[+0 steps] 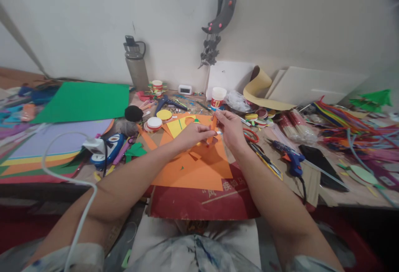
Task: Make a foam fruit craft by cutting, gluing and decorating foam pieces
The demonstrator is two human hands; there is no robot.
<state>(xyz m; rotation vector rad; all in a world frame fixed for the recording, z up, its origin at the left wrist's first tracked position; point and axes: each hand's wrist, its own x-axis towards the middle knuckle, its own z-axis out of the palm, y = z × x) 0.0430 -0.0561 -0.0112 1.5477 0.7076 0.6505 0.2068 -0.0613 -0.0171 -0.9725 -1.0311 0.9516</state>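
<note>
Between my hands is a narrow orange paper strip (213, 127), held upright above the work surface. My right hand (230, 126) pinches its upper part between thumb and fingers. Lower down, my left hand (193, 136) closes its fingertips on the same strip. Beneath them lies an orange paper sheet (190, 170) with small scraps on it, resting on a red cardboard piece (187, 203) at the table's front edge. A yellow paper piece (176, 126) lies just behind my left hand. A paper cup (217, 97) stands beyond my right hand.
On the right are a blue glue gun (291, 155), a yellow-black utility knife (268, 162), a black phone (322, 166) and many pipe cleaners (343, 126). Coloured sheets (62, 139), a blue power strip (109, 149) and a white cable (90, 195) lie left. A bottle (136, 66) stands behind.
</note>
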